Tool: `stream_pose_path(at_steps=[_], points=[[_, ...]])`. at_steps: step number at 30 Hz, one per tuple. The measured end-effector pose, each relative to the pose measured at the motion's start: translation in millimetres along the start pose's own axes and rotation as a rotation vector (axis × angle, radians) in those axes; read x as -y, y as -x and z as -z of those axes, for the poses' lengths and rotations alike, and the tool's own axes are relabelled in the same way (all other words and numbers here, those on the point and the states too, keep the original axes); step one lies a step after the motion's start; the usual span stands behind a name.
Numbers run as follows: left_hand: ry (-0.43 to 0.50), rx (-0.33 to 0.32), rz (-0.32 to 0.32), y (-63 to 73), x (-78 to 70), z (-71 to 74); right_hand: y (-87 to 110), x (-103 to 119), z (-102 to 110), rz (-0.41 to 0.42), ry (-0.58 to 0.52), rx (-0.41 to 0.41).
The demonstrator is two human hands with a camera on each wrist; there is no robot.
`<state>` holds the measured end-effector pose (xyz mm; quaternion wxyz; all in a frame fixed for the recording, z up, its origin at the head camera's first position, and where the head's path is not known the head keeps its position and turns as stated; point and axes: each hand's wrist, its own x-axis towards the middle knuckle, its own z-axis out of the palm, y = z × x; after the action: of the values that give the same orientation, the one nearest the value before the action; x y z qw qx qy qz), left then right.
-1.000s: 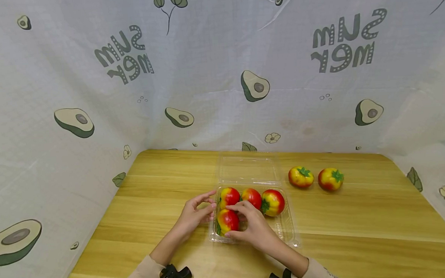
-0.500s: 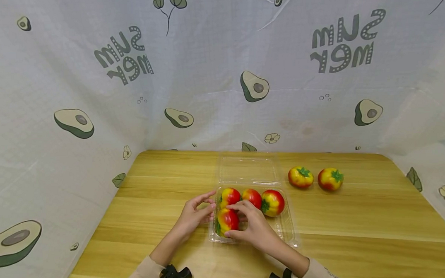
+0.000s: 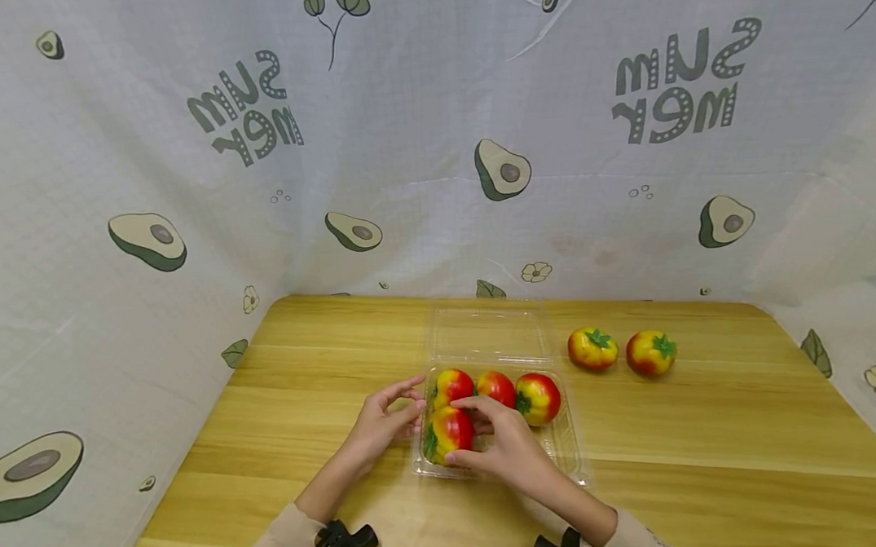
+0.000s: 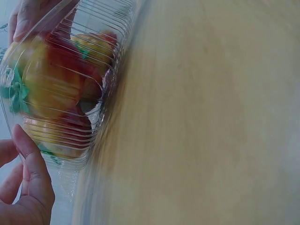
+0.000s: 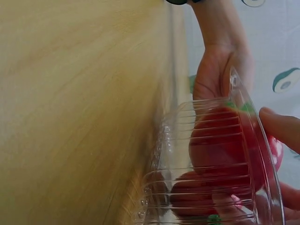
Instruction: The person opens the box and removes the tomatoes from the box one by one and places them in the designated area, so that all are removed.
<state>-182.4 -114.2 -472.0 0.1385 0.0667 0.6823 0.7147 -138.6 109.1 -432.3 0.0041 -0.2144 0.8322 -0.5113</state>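
In the head view, a clear plastic clamshell box (image 3: 574, 455) lies open on the table, several red-and-yellow toy persimmons inside. My right hand (image 3: 507, 442) grips the front-left persimmon (image 3: 451, 434) between thumb and fingers, its green leaves facing left. Behind it sit a back-left persimmon (image 3: 453, 385), a middle one (image 3: 495, 389) and a right one (image 3: 537, 399). My left hand (image 3: 378, 423) holds the box's left rim with thumb and fingertips. In the left wrist view, the left thumb (image 4: 35, 168) touches the rim. Through the wall in the right wrist view, a persimmon (image 5: 215, 145) shows red.
Two more toy persimmons, one (image 3: 592, 349) beside another (image 3: 651, 353), rest on the wooden table (image 3: 710, 457) right of the box. The box's clear lid (image 3: 490, 334) is folded back toward the printed curtain (image 3: 418, 144).
My right hand and the front-left persimmon have shifted slightly right and away from me. The left hand stays at the box rim, and the other persimmons have not moved.
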Motion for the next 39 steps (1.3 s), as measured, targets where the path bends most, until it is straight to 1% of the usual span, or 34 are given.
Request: stream_pose_path(at_steps=[9, 14, 20, 27, 39], points=[[0.002, -0.003, 0.004, -1.4, -0.5, -0.9, 0.9, -1.6, 5.4, -0.022, -0.018, -0.03], [-0.003, -0.002, 0.003, -1.7, -0.7, -1.0, 2.9, -3.9, 9.7, -0.033, -0.077, -0.034], [-0.002, -0.004, 0.006, -1.7, -1.1, -1.2, 3.1, -7.6, 15.4, -0.02, -0.165, -0.015], [0.003, -0.013, 0.008, -1.7, -1.8, -1.9, 3.3, -7.8, 23.9, -0.019, -0.205, 0.001], [0.028, -0.008, 0.016, -1.0, -0.9, -1.1, 6.9, -6.7, 40.3, -0.116, -0.337, -0.019]])
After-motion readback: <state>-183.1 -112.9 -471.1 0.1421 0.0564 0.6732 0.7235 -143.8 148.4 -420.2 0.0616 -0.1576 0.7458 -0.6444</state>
